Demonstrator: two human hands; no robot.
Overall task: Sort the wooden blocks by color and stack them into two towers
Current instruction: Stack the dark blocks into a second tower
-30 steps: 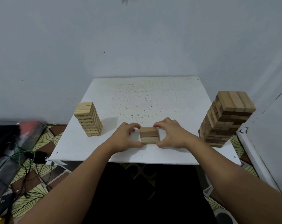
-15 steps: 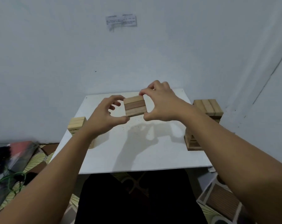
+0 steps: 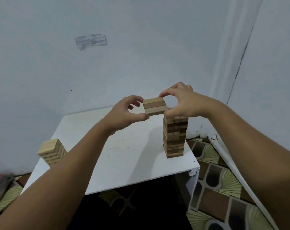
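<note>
Both hands hold a small bundle of three wooden blocks [image 3: 155, 106] in the air above the white surface [image 3: 124, 156], level with the top of the taller tower. The bundle lies with its blocks flat on one another: a light block on top, a darker brown one in the middle, a light one below. The left hand [image 3: 124, 113] is in a grasping grip on the bundle's left end, thumb under the lower corner and forefinger curled over the upper one. The right hand [image 3: 182, 102] has the same sort of grasping grip on the right end, fingertips [image 3: 162, 94] on the upper corner and thumb low at the bottom edge. The bundle hangs just to the left of the mixed tower [image 3: 175, 135], which stands near the right edge of the surface and shows layers of both light and dark wood; the right hand hides the tower's top, so whether the bundle touches it cannot be told. A shorter tower of light blocks [image 3: 52, 151] stands at the left edge of the surface, partly behind the left forearm and well apart from the bundle. On the pale wall behind, a slip of paper [image 3: 90, 41] is stuck up. A patterned floor covering [image 3: 214, 188] shows to the right of the surface.
</note>
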